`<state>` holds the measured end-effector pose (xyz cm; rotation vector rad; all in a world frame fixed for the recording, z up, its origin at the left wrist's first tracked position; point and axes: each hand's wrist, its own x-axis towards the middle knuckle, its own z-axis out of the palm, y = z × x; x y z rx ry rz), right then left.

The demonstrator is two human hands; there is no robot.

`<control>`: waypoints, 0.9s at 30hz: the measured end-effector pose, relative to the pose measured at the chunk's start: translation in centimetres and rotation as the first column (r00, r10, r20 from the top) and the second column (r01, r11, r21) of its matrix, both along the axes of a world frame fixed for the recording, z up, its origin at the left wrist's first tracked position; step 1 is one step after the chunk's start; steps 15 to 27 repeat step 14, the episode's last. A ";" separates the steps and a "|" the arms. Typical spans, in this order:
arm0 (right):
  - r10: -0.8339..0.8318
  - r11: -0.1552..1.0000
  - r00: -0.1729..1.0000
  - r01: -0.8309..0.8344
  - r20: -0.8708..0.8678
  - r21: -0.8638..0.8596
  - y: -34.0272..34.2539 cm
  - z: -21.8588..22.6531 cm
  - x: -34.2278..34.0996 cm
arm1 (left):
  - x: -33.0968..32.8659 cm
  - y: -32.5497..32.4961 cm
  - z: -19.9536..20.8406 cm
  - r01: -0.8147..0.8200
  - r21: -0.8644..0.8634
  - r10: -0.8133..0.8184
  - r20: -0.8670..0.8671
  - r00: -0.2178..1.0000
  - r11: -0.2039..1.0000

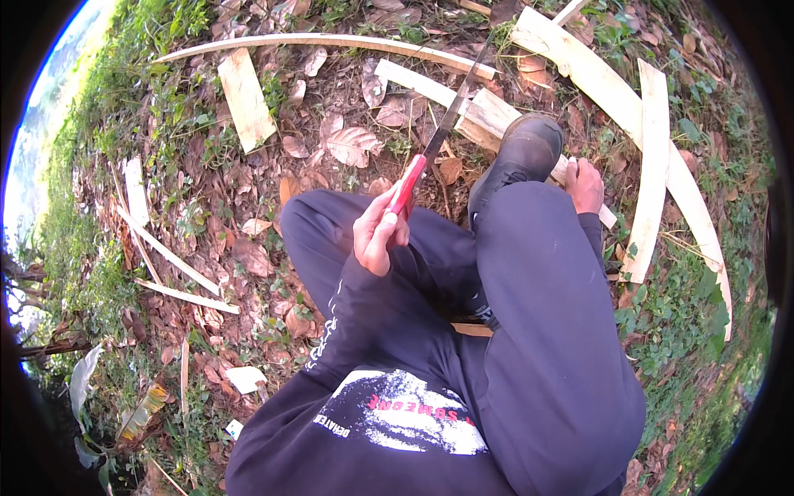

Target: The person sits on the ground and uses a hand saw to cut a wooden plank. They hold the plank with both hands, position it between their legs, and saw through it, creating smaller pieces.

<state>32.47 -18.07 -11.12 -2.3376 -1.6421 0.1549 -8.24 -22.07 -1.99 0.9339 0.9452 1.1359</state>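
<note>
My left hand (382, 231) is wrapped round the red handle of a long, dark, tapering blade (444, 132) that looks like a hand saw; its teeth cannot be made out. The blade slants up and away, crossing a pale wooden strip (418, 83). Beneath the strip's middle lies a short wooden block (490, 116). My dark boot (529, 149) rests over the strip and block, hiding part of both. Beyond my raised right knee, my right hand (585, 185) is closed on the strip's nearer part, its fingers partly hidden.
Long curved boards (608, 87) and an upright-lying plank (652, 174) cross at the right. A thin lath (322, 39) spans the far side, above a short board (246, 99). Narrow offcuts (169, 250) lie at left among dry leaves (351, 145) and green plants.
</note>
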 end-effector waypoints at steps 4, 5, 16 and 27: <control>-0.102 0.994 0.984 0.094 0.145 0.061 0.8 0.2 -1.9 | -0.9 0.4 2.2 0.061 -0.076 -0.072 -0.156 0.985 0.995; -0.050 0.997 0.997 0.045 0.067 0.067 1.0 0.0 -2.2 | -1.0 0.6 2.4 0.089 -0.079 -0.099 -0.144 0.985 0.993; -0.062 0.934 0.997 0.072 0.040 -0.350 2.6 2.2 -4.2 | 1.5 1.6 0.7 0.039 -0.282 -0.134 -0.325 0.936 0.959; -0.062 0.934 0.997 0.072 0.040 -0.350 2.6 2.2 -4.2 | 1.5 1.6 0.7 0.039 -0.282 -0.134 -0.325 0.936 0.959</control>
